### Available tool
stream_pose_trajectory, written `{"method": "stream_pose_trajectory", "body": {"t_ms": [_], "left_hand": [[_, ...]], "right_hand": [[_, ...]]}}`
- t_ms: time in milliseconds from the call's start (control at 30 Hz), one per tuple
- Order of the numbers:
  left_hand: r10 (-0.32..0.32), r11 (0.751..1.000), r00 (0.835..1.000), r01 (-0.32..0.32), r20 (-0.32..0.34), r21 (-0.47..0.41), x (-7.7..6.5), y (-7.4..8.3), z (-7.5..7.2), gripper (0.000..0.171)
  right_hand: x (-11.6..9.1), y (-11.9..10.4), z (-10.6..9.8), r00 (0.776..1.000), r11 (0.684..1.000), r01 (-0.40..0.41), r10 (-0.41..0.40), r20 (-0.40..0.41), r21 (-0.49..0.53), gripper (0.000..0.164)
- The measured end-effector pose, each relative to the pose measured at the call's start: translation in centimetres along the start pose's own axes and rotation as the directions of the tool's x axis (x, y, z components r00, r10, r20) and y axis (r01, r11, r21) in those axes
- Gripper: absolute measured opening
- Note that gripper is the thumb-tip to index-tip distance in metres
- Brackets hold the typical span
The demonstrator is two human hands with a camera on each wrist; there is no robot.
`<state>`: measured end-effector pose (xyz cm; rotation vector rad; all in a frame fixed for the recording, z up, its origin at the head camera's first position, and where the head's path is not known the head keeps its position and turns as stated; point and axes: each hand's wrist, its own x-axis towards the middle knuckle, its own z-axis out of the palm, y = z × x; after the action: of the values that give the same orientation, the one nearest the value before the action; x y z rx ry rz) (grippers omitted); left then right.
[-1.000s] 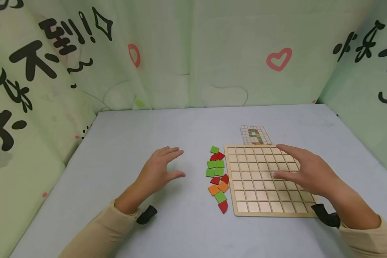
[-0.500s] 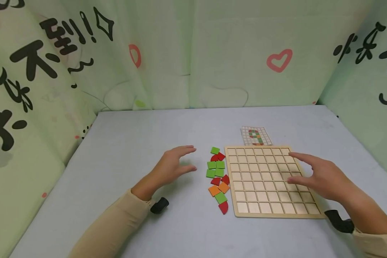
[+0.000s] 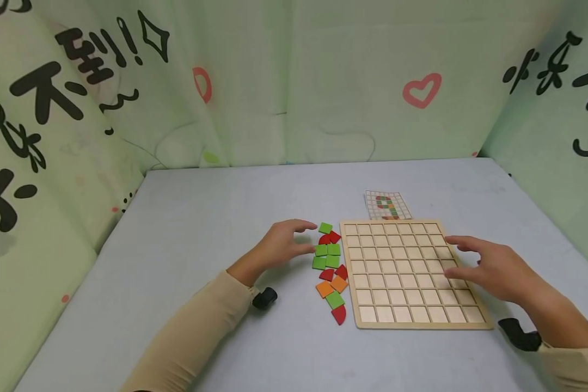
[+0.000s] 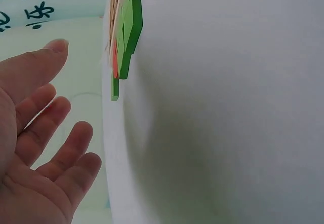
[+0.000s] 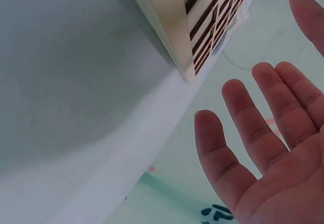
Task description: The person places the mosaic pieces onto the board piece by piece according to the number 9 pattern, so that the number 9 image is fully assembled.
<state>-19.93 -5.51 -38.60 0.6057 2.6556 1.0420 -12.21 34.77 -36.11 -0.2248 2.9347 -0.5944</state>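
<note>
A wooden grid board [image 3: 416, 275] lies on the table with its square cells bare. Along its left edge runs a loose column of green squares [image 3: 335, 300], orange squares [image 3: 324, 289] and red quarter-round pieces [image 3: 339, 314]. My left hand [image 3: 281, 245] hovers just left of the upper pieces, thumb and fingers spread apart and holding nothing; the left wrist view shows its bare palm [image 4: 35, 148]. Over the board's right edge hangs my right hand [image 3: 495, 267], fingers parted, with nothing in it. In the right wrist view its fingers [image 5: 253, 123] extend beside the board's corner [image 5: 172, 32].
A small printed card [image 3: 388, 205] with a coloured grid pattern lies behind the board, touching or close to its far edge. The pale cloth-covered table [image 3: 225, 196] is enclosed by green curtains [image 3: 323, 81] at the back and sides.
My left hand has moved right, up to the column of pieces. The right hand has shifted right, from over the board to its right edge. Board and pieces stay put.
</note>
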Motion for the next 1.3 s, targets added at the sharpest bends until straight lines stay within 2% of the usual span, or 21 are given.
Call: {"method": "stream_pose_trajectory", "body": {"t_ms": [200, 567, 933, 1300], "left_hand": [[-0.069, 0.997, 0.998, 0.069, 0.014, -0.017, 1.1, 0.5, 0.8, 0.045], [-0.129, 0.991, 0.990, 0.130, 0.054, -0.020, 2.9, 0.8, 1.6, 0.034], [-0.132, 0.991, 0.987, 0.134, 0.086, -0.019, 4.1, 0.6, 1.9, 0.032], [-0.120, 0.993, 0.987, 0.119, 0.102, 0.018, 4.4, 0.8, 1.9, 0.031]], "right_hand": [[0.2, 0.3, 0.0, 1.000, 1.000, 0.009, -0.009, 0.018, -0.007, 0.078], [0.4, 0.3, 0.1, 0.998, 1.000, -0.001, 0.001, 0.061, 0.008, 0.074], [0.5, 0.5, 0.5, 0.996, 0.999, -0.018, 0.014, 0.085, 0.038, 0.075], [0.6, 1.0, 0.7, 0.996, 0.999, -0.014, 0.010, 0.092, 0.048, 0.072]]}}
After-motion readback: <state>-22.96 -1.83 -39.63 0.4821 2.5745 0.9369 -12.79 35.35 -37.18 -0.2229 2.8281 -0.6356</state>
